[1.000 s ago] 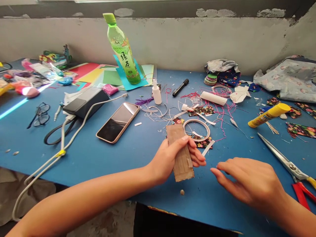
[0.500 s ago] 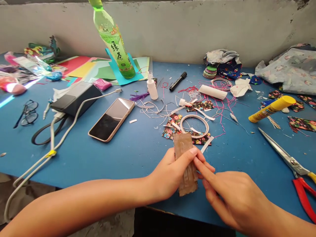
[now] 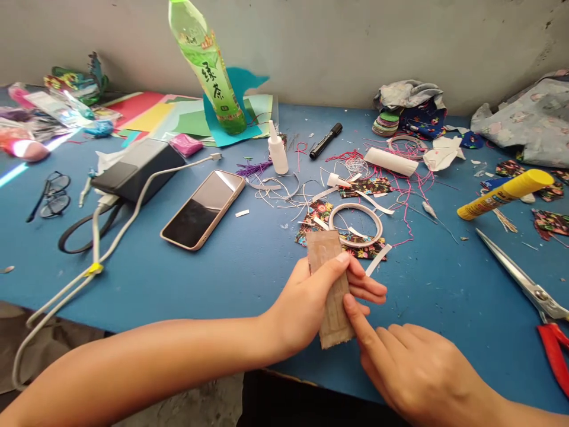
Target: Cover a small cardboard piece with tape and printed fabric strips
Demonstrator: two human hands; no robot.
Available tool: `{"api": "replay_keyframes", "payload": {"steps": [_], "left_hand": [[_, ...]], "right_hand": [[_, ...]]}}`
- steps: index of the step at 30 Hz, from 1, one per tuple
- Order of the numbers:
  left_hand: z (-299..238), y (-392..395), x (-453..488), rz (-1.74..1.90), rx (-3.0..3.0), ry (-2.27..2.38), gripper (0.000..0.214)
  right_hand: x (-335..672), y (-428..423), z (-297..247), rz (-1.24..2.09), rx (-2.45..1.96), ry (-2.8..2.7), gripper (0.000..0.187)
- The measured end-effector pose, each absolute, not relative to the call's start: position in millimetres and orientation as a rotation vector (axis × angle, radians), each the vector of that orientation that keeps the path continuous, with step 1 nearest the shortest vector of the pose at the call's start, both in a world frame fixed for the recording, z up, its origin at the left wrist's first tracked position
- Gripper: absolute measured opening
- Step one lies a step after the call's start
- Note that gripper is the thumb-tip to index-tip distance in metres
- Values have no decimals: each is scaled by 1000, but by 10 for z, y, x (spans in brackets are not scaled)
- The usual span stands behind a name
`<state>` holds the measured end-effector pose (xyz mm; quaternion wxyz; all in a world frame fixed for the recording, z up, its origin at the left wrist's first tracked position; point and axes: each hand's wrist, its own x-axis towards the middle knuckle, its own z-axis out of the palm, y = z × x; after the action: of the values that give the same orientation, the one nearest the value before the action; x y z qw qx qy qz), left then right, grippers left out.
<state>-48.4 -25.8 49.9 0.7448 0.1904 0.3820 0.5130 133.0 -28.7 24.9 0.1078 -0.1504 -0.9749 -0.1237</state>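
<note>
My left hand [image 3: 306, 302] grips a brown cardboard strip [image 3: 329, 284] upright over the near edge of the blue table [image 3: 231, 273], thumb across its front and fingers behind. My right hand [image 3: 413, 367] comes in from the lower right with its index finger pressed on the strip's lower part and the other fingers curled. Just beyond the strip lie a white ring [image 3: 355, 224] and floral fabric scraps [image 3: 317, 216].
A phone [image 3: 203, 209], power bank [image 3: 137, 171] with white cable, glasses [image 3: 50, 194], green tea bottle [image 3: 208, 65], small white bottle [image 3: 278, 155], black marker [image 3: 326, 140], yellow glue stick [image 3: 504, 194] and red-handled scissors [image 3: 528, 287] lie around, with threads and cloth at the back right.
My right hand moved left from the bare table to the cardboard strip, and its index finger slid down the strip's face. The left hand kept its hold.
</note>
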Motion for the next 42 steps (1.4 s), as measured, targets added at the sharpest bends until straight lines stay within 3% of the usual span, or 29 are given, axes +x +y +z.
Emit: {"api": "replay_keyframes", "payload": {"steps": [7, 11, 15, 18, 23, 29, 31, 36, 42], "left_hand": [[507, -177, -542, 1228, 371, 854, 27], [533, -76, -635, 1333, 335, 862, 28], [584, -66, -686, 1336, 382, 782, 29], [601, -95, -689, 1262, 415, 706, 24], [547, -156, -638, 1103, 477, 639, 18], [459, -192, -579, 1033, 651, 719, 14], [451, -201, -577, 1054, 761, 786, 19], [386, -248, -565, 1259, 1070, 928, 59], [238, -245, -602, 1388, 1541, 1097, 73]], "right_hand": [[1321, -305, 277, -390, -363, -2839, 49], [1270, -320, 275, -197, -281, -2816, 27], [1253, -278, 311, 70, -296, -2735, 21], [1253, -214, 345, 462, -458, -2623, 23], [1222, -112, 398, 1585, -892, -2241, 34], [1189, -64, 429, 2015, -1059, -1897, 40], [1188, -71, 418, 2114, -1081, -1825, 39], [1182, -97, 396, 2238, -1119, -1718, 36], [1197, -114, 396, 2254, -1094, -1731, 34]]}}
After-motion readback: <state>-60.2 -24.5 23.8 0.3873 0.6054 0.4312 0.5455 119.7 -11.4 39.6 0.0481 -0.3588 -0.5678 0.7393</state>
